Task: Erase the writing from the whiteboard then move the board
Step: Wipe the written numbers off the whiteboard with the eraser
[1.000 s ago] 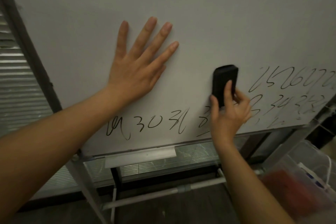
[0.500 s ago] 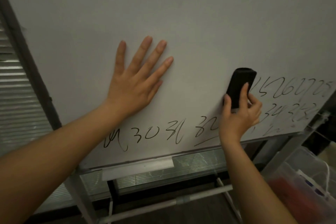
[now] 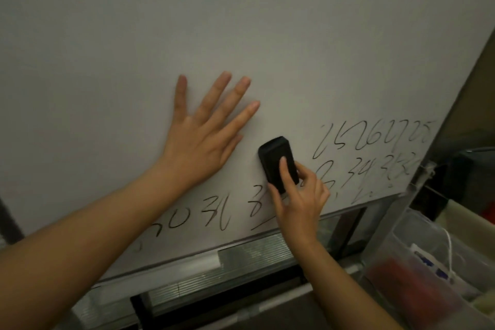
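Right hand gripped a black eraser, thumb on one side, index finger laid along its back and the other fingers curled at its far edge, and held it against the whiteboard just above the lowest line of writing. Left hand lay flat on the board just beside the eraser, on its left, with all five fingers straight and spread and holding nothing. The whiteboard filled most of the view, blank over its upper part. Black handwritten digits sat in the lower right in two rows, near the board's right edge, and a third row of marks ran along the bottom, partly hidden by the left forearm and the right hand. Below the board's lower edge ran a pale tray rail, with window blinds visible behind it. At the lower right stood a clear plastic bin holding red and blue items too blurred to make out, near the board's metal side post.
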Demonstrator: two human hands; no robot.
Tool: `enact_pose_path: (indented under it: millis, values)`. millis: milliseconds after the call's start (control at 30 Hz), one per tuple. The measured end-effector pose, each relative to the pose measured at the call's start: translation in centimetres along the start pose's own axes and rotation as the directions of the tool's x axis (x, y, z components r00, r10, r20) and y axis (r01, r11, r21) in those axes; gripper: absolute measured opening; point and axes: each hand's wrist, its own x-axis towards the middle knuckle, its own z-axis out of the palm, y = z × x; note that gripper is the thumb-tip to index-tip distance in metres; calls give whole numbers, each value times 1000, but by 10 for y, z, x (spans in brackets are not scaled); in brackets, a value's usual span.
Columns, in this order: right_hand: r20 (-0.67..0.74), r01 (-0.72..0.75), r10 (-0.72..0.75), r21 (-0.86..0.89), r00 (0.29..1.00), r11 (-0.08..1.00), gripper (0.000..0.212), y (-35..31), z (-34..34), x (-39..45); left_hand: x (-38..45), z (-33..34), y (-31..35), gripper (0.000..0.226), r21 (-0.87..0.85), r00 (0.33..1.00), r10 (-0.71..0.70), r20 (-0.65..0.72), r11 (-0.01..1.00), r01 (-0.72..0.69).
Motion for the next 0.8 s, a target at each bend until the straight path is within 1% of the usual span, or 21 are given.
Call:
enact_pose_path:
  millis: [67, 133, 200, 300, 400, 467, 533, 700, 800]
  values:
    - [23, 125, -125, 4, 992, 992, 53, 13, -7, -4, 24, 5, 15, 50, -7, 1000, 15, -16, 1000, -15]
    - [41, 274, -275, 24, 961, 962, 50, 29, -15, -13, 48, 12, 28, 49, -1, 999, 20, -32, 1000, -20]
    - [62, 350, -352, 42, 934, 936, 51, 52, -25, -19, 70, 21, 41, 49, 12, 999, -3, -41, 1000, 4]
    - [63, 361, -364, 54, 929, 931, 54, 100, -40, 0, 96, 35, 64, 49, 40, 998, -52, -32, 998, 54]
    - [22, 386, -387, 44, 922, 922, 52, 152, -55, 41, 109, 49, 87, 48, 72, 993, -119, -14, 990, 120]
    - [-21, 432, -431, 23, 902, 902, 52, 183, -61, 72, 110, 56, 96, 48, 98, 988, -156, -23, 983, 157]
    - [-69, 482, -481, -1, 874, 876, 51, 206, -64, 103, 111, 60, 99, 48, 135, 987, -157, -34, 978, 160]
    - [-231, 575, -563, -17, 794, 818, 44, 215, -54, 166, 106, 62, 95, 49, 219, 987, -160, -12, 963, 159]
    - [-273, 659, -633, 5, 725, 752, 42, 205, -36, 179, 106, 62, 94, 50, 253, 986, -165, 18, 955, 155]
